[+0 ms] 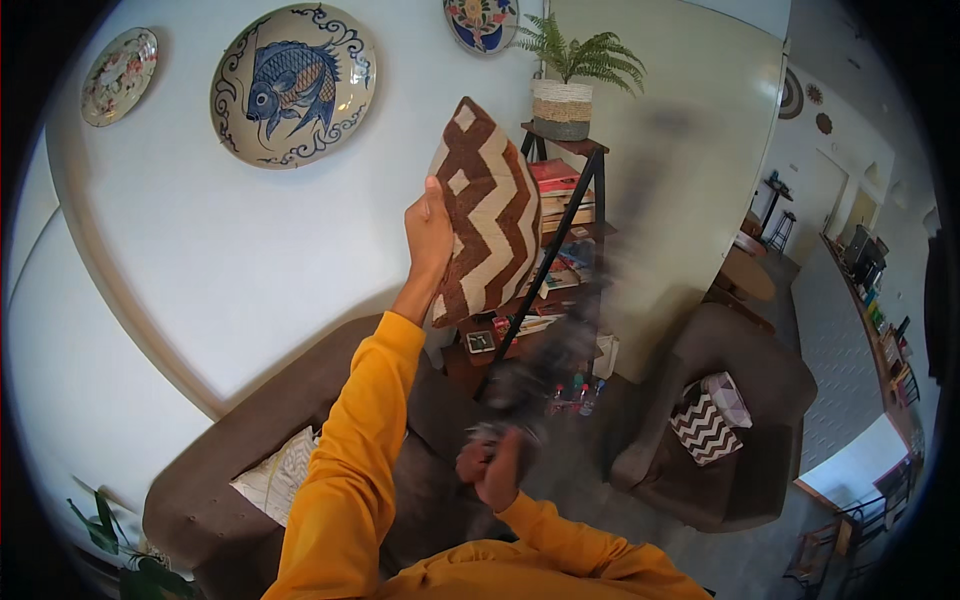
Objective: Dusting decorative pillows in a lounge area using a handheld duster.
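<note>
My left hand (pixel 430 232) is raised and grips a cushion (pixel 491 225) by its left edge. The cushion has brown and cream zigzags with small diamonds, and is held up in front of the wall and a shelf. Lower down, my right hand (pixel 495 469) is closed around the near end of a long dark object (pixel 555 356). Motion blur smears this object up and to the right, so its kind cannot be told. Beneath my arms is a brown sofa (pixel 247 442), with a pale patterned cushion (pixel 277 474) on it.
A ladder-style shelf (pixel 592 187) holds books and a potted fern (pixel 566 97). Decorative plates, including a large fish plate (pixel 292 86), hang on the white wall. To the right stands a brown armchair (pixel 739 337) with two cushions. Several bottles (pixel 581 397) stand low beside the shelf.
</note>
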